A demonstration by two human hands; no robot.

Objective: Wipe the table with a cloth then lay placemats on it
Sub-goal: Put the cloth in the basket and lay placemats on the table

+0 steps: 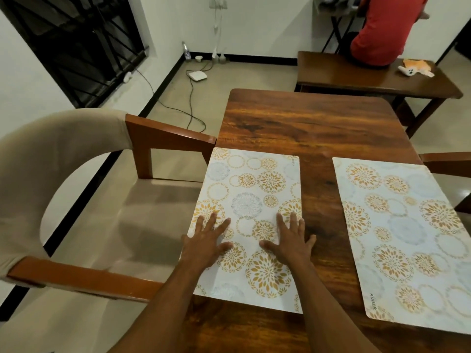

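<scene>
Wood-grain desk (318, 128) carries two placemats. Both hands, left hand (204, 244) and right hand (290, 242), press flat and unclenched on the left placemat (252, 200), whose left edge seems to overhang. Slide it inward, square with the right placemat (407, 233).

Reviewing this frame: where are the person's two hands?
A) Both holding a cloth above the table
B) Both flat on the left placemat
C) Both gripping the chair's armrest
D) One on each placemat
B: the left hand and right hand both lie palm-down, fingers spread, on the left placemat, while the right placemat lies untouched on the table.
</scene>
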